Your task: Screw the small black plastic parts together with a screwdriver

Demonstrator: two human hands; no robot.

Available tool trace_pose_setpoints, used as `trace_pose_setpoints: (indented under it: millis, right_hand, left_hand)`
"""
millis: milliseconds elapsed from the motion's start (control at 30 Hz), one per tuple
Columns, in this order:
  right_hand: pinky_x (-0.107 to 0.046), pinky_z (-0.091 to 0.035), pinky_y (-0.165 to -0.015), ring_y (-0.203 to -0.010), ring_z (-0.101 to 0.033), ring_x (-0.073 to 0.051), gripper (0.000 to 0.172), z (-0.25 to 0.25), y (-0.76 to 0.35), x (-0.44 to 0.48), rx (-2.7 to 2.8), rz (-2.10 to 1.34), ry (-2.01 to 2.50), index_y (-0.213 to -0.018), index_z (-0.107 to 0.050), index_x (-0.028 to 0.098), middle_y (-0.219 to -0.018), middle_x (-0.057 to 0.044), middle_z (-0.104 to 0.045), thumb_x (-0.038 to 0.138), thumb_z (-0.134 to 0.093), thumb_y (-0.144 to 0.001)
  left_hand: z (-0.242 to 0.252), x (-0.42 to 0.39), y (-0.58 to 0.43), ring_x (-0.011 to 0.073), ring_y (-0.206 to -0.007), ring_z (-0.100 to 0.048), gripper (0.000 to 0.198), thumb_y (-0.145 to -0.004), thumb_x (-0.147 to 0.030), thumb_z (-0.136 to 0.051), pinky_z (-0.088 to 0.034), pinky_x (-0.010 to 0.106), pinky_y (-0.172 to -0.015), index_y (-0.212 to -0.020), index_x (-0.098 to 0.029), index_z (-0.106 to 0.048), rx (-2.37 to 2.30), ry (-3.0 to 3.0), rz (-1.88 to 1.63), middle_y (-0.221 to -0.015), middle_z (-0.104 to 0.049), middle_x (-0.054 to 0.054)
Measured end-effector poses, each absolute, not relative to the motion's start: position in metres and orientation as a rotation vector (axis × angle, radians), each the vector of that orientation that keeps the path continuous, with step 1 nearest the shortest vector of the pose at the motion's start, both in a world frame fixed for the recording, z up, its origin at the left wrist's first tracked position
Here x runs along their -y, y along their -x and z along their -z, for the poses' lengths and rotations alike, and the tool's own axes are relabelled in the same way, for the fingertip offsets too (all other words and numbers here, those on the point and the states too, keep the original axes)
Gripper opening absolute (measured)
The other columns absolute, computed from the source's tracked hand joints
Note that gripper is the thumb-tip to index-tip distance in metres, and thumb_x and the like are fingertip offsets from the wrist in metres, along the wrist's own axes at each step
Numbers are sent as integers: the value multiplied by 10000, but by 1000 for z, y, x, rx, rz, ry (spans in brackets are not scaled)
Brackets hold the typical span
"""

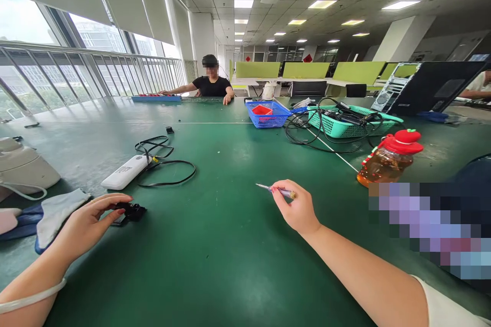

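In my right hand [295, 206] is a slim screwdriver [284, 192] with a see-through handle, pinched between thumb and fingers above the green table. Its metal tip points left and touches nothing. On the left side, my left hand [90, 222] has its thumb and fingers curved around a small black plastic part [133, 212] low over the tabletop. My fingers cover some of that part, and its exact kind does not show. Beside this hand lies a blue and white cloth item [57, 212].
A white power bank [126, 172] with a black cable [184, 163] lies ahead on the left. Farther off are a blue basket [268, 121], a green basket of cables [337, 131] and a red-lidded bottle [391, 160]. Another person [212, 84] sits across the table [230, 265].
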State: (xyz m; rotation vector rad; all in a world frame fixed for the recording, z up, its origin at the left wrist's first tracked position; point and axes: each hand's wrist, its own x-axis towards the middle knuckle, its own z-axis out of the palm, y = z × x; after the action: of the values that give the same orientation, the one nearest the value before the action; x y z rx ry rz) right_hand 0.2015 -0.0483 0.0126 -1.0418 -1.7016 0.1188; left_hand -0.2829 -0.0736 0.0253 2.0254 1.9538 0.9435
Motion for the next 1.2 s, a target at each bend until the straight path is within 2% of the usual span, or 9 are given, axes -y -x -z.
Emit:
trace_pose_setpoints:
  millis: [200,367,533,600,700,1033,1200]
  right_hand:
    - [-254,-481,-591,-620,-608,-147,138,-12,-201,48,1695,-131,1029,-773,-622,222,-713,-7,-667,236,-544,-886]
    - [-249,-481,-593,-619,-604,-141,144,-11,-202,48,1697,-120,1035,-774,-628,217,-717,-7,-670,229,-540,-888]
    - [-248,-485,-597,-630,-614,-145,144,-12,-201,48,1704,-114,1022,-771,-623,218,-716,-7,-671,229,-541,-889]
    - [-249,-484,-598,-628,-614,-145,145,-12,-201,48,1705,-113,1021,-771,-622,218,-713,-7,-669,230,-540,-890]
    - [-251,-483,-602,-628,-613,-145,146,-12,-201,48,1703,-116,1026,-775,-624,218,-713,-7,-667,231,-538,-892]
    - [-250,-488,-598,-628,-620,-145,145,-13,-201,48,1700,-134,1032,-777,-624,219,-711,-7,-667,229,-537,-892]
    - [-248,-487,-601,-632,-621,-144,137,-12,-201,48,1699,-132,1029,-781,-624,218,-717,-7,-670,228,-541,-890]
  left_hand:
    - [-26,72,283,247,-1054,-677,562,-813,-685,-466,-529,352,-971,-1043,-257,-749,-1864,-2307,-724,-1141,-734,53]
    - [-22,72,275,247,-1028,-691,619,-785,-757,-447,-542,343,-950,-1008,-276,-767,-1846,-2355,-676,-1130,-736,57]
    - [-23,74,262,246,-984,-694,600,-769,-750,-481,-562,336,-889,-979,-260,-755,-1888,-2309,-688,-1095,-733,72]
    - [-25,74,257,249,-972,-691,585,-751,-748,-508,-570,337,-863,-935,-247,-748,-1896,-2264,-725,-1072,-732,80]
    - [-26,73,253,255,-960,-688,580,-707,-757,-557,-555,363,-909,-866,-228,-736,-1866,-2191,-806,-1028,-732,91]
    - [-27,74,249,287,-1011,-679,666,-536,-802,-674,-502,453,-1009,-819,-201,-723,-1790,-1878,-1029,-1040,-721,142]
    - [-26,72,249,285,-1004,-696,741,-536,-873,-589,-541,434,-960,-810,-193,-694,-1845,-1910,-1011,-1063,-733,158]
